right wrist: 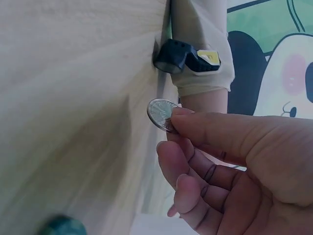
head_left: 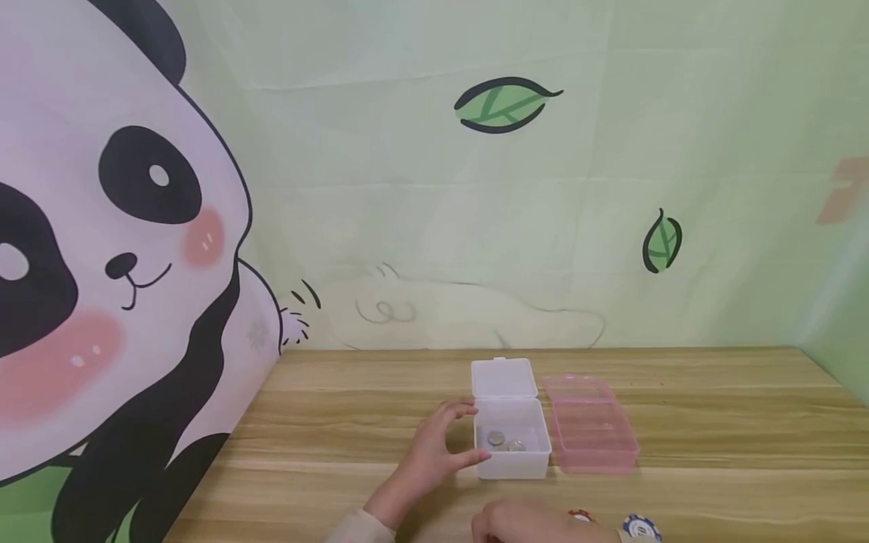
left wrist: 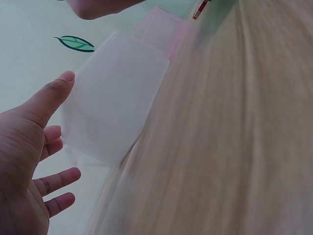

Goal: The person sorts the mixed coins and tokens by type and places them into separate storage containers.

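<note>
In the head view, a white plastic box [head_left: 514, 467] stands on the table with its lid [head_left: 504, 378] folded back. A few silver coins [head_left: 496, 438] lie inside it. My left hand [head_left: 434, 446] is at the box's left side, fingers spread and thumb by the front corner; the left wrist view shows the thumb tip at the box's edge. Nearer to me, my right hand [head_left: 526, 522] is partly cut off by the frame. In the right wrist view it pinches a silver coin [right wrist: 161, 115] between thumb and index finger.
A translucent pink box [head_left: 597, 461] stands just right of the white one, its lid folded back. A red-edged chip [head_left: 581, 515] and a blue-and-white poker chip [head_left: 640, 526] lie by my right forearm. Behind the wooden table [head_left: 733, 422] hangs a printed cloth [head_left: 380, 188].
</note>
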The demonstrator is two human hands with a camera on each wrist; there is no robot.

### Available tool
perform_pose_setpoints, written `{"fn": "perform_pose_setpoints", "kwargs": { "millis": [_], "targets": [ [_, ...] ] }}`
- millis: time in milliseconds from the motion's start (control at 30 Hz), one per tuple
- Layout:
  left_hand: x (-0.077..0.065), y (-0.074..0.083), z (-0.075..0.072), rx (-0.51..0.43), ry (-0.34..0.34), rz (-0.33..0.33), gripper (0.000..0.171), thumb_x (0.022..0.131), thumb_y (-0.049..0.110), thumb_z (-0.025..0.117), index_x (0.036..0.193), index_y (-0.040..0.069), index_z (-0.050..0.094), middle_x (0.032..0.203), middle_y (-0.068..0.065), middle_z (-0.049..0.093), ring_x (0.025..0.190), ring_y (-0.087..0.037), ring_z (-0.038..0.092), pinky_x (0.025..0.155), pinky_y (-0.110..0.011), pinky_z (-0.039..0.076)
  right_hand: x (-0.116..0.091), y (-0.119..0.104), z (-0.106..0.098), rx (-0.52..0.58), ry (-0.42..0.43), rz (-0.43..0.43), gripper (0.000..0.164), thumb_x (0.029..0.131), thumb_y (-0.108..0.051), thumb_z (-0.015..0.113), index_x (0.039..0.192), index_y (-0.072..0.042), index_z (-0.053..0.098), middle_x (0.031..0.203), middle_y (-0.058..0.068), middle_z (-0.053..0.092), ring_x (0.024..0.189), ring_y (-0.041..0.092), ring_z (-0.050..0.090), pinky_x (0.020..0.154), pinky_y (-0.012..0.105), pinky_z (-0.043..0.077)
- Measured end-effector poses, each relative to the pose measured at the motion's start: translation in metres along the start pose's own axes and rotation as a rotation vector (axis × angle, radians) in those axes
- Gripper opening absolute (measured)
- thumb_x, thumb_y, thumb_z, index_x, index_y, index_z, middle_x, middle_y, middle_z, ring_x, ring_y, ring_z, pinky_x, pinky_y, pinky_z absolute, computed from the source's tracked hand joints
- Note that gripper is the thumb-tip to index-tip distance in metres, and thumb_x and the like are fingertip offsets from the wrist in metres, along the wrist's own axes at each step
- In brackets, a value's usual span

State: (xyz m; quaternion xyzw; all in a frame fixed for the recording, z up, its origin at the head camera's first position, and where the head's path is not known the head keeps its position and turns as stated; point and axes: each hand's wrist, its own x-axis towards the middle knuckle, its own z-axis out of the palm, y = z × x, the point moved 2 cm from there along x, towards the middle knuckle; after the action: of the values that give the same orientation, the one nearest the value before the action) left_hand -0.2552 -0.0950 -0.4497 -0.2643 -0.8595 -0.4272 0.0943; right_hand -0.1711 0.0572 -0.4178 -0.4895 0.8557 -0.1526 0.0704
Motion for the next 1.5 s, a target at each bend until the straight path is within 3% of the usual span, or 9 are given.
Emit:
{"fn": "perform_pose_setpoints", "kwargs": {
  "millis": [133,467,867,1100,1500],
  "targets": [
    [0.0,0.001,-0.001,0.0,0.004,0.01,0.056,0.075,0.029,0.081,0.121,0.008,0.058,0.137,-0.005,0.056,0.129,-0.025,0.05,0.107,-0.049,0.041,0.001,0.001,-0.008,0.042,-0.011,0.006,0.007,0.078,-0.01,0.068,0.075,-0.016,0.064,0.065,-0.012,0.057,0.061,-0.01,0.042,0.056,0.004,0.035],
    [0.0,0.002,-0.001,0.004,0.008,0.013,0.057,0.075,0.029,0.081,0.122,0.008,0.057,0.135,-0.005,0.057,0.128,-0.024,0.051,0.107,-0.046,0.041,-0.006,-0.002,-0.024,0.165,0.078,0.068,0.012,0.083,-0.011,0.068,0.076,-0.018,0.062,0.067,-0.018,0.056,0.061,-0.01,0.044,0.057,0.008,0.04],
    [-0.001,0.0,-0.001,-0.004,-0.012,-0.007,0.057,0.077,0.031,0.08,0.123,0.009,0.056,0.138,-0.004,0.055,0.131,-0.025,0.049,0.108,-0.049,0.04,-0.004,0.01,-0.042,0.11,0.133,0.078,0.013,0.082,-0.025,0.072,0.077,-0.021,0.061,0.072,-0.018,0.057,0.067,-0.011,0.044,0.062,0.011,0.042],
    [-0.002,0.001,-0.001,-0.002,-0.024,-0.023,0.057,0.078,0.032,0.078,0.125,0.009,0.056,0.14,-0.005,0.053,0.13,-0.028,0.049,0.107,-0.054,0.039,-0.005,0.019,-0.054,0.208,0.16,0.106,0.011,0.084,-0.016,0.071,0.079,-0.018,0.062,0.073,-0.015,0.06,0.066,-0.01,0.047,0.06,0.012,0.044],
    [-0.001,0.0,-0.001,-0.006,-0.013,-0.013,0.058,0.077,0.036,0.079,0.124,0.01,0.056,0.139,-0.003,0.054,0.131,-0.027,0.049,0.108,-0.052,0.039,-0.005,0.038,-0.072,0.341,0.181,0.177,0.008,0.088,-0.014,0.066,0.083,-0.012,0.061,0.076,-0.008,0.063,0.068,-0.005,0.049,0.06,0.016,0.046]
  ]
}}
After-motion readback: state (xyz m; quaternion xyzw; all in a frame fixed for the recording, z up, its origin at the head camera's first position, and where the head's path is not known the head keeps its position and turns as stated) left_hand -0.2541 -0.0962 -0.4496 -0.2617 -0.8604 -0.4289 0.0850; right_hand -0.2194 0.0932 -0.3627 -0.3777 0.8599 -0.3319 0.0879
